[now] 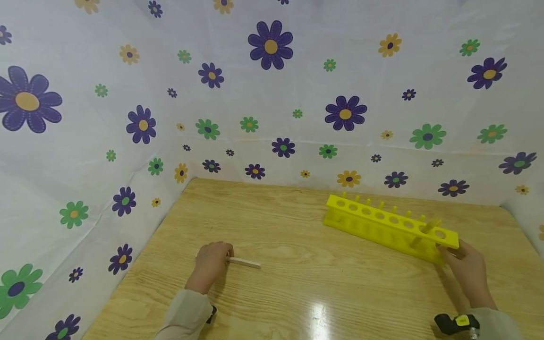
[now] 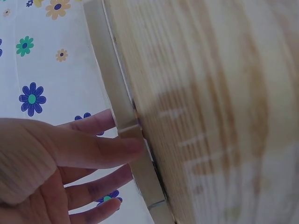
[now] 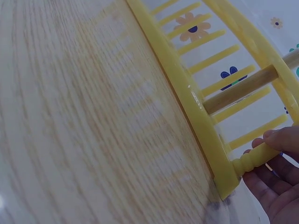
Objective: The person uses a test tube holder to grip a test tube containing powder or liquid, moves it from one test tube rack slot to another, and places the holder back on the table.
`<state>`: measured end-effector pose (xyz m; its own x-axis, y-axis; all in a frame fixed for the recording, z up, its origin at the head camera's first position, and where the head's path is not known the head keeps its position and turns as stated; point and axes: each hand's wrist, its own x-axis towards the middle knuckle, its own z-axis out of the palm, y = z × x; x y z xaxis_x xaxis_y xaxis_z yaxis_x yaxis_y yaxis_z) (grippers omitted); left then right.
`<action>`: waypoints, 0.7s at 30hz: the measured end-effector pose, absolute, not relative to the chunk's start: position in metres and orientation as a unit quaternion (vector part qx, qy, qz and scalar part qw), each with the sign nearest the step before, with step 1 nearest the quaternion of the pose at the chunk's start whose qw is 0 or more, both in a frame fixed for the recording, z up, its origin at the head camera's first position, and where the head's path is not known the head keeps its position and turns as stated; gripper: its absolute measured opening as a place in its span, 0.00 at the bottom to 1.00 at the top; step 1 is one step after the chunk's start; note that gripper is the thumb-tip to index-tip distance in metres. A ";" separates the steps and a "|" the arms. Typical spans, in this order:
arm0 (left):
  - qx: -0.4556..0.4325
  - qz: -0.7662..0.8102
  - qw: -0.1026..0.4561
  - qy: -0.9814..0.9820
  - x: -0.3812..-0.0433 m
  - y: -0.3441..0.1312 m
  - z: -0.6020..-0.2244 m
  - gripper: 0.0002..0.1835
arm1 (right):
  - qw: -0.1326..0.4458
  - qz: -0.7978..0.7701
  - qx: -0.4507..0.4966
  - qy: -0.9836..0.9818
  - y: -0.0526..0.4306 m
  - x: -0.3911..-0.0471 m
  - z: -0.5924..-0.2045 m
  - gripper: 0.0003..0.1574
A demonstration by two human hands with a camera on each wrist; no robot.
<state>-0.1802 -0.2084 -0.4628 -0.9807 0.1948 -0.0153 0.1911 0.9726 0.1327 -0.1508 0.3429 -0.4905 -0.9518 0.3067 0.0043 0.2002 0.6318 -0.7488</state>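
My left hand (image 1: 211, 260) pinches a thin pale bar (image 1: 245, 262) lying on the table at the left. In the left wrist view the thumb rests on the near face of the bar (image 2: 108, 70), fingers behind it, and seams cross its length. On the right stands a yellow test tube rack (image 1: 365, 228), its upper plate pierced by a row of holes. My right hand (image 1: 469, 270) grips the rack's near right end; in the right wrist view, thumb and fingers close round its ridged end post (image 3: 259, 156). A wooden stick (image 3: 243, 88) leans through a hole near that end.
Both things are on a wood-grain table (image 1: 280, 288). White cloth with printed flowers (image 1: 297, 85) hangs along the back and both sides. Black straps, one with a yellow label (image 1: 462, 320), sit at the wrists.
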 end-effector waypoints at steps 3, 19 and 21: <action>0.098 0.077 0.004 0.992 -0.182 -0.208 -0.463 0.16 | 0.061 0.408 -0.144 -0.899 0.343 -0.152 -0.491 0.35; 0.125 0.060 -0.026 0.990 -0.189 -0.207 -0.467 0.12 | 0.048 0.421 -0.154 -0.892 0.345 -0.155 -0.493 0.37; 0.125 0.054 -0.033 0.990 -0.188 -0.205 -0.466 0.12 | 0.051 0.421 -0.153 -0.892 0.346 -0.155 -0.492 0.37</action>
